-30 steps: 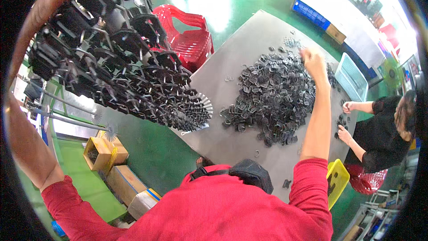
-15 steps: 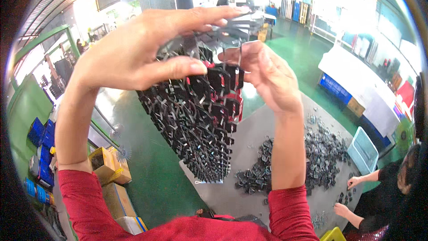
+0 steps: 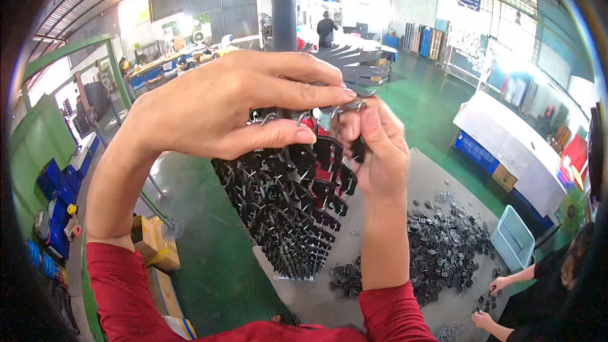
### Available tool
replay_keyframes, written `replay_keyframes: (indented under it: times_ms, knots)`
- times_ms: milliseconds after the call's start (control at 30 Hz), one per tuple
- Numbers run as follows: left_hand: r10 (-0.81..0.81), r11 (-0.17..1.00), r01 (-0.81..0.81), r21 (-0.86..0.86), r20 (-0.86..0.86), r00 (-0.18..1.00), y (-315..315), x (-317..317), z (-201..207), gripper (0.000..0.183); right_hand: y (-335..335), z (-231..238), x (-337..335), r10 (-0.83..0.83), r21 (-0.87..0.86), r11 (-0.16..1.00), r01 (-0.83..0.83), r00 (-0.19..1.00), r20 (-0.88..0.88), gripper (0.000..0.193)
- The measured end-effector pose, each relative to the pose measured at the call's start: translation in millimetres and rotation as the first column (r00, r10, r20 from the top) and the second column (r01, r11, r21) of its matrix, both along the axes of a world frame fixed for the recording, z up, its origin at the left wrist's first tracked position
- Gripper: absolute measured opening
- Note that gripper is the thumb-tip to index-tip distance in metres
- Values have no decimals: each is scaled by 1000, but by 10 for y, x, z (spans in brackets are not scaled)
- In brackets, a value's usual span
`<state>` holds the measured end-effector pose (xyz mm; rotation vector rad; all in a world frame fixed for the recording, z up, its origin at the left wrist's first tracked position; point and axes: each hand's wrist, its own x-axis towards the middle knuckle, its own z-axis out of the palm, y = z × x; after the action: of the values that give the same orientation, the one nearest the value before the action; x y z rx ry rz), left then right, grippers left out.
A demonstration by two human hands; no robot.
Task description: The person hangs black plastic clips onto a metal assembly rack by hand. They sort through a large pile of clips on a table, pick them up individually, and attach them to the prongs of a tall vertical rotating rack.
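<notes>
In front of me hangs a tall, tapering rack (image 3: pixel 278 215) crowded with small black curved parts on metal hooks. A dark, spiky, fan-like piece (image 3: pixel 358 66) shows at its top, behind my fingers. My left hand (image 3: pixel 215 107) is closed around the top row of hooks, thumb below and fingers above. At the row's right end is my right hand (image 3: pixel 383 145), its fingers curled, pinching a small black part (image 3: pixel 358 150) close to a hook; motion blurs these fingers a little. Red shows between the upper parts.
Below right, a heap of black parts (image 3: pixel 443 253) lies on a grey table (image 3: pixel 437 177), with a light blue basket (image 3: pixel 513 237) at its edge. A co-worker's hands (image 3: pixel 486 320) handle parts there. Cardboard boxes (image 3: pixel 163 250) stand at left; a dark pillar (image 3: pixel 283 6) rises behind the rack.
My view has shifted, so the hands and rack top appear lower. My right hand has closed in on the left hand's fingertips, and a black part now shows in its fingers.
</notes>
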<state>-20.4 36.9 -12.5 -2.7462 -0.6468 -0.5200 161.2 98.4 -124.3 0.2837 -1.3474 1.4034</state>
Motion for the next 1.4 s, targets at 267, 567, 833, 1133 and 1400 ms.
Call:
replay_keyframes:
  times_ms: [267,567,833,1133,1400]
  knots:
    - [-31,999,32,30,-25,999,89,114,0,46,-124,6,54,-797,213,571,793,597,-87,23]
    - [24,992,-17,123,-54,998,94,150,10,45,-80,-123,510,-972,208,225,952,205,111,19]
    - [205,973,-200,119,-29,978,-109,233,8,48,42,-982,2058,-903,404,-217,889,-340,264,22]
    - [116,992,-108,61,-133,984,-64,117,123,67,5,-1413,2177,-563,577,371,728,-318,763,27]
    - [73,997,-77,-17,-169,983,7,-18,142,73,-27,29,308,-372,145,928,342,863,341,35]
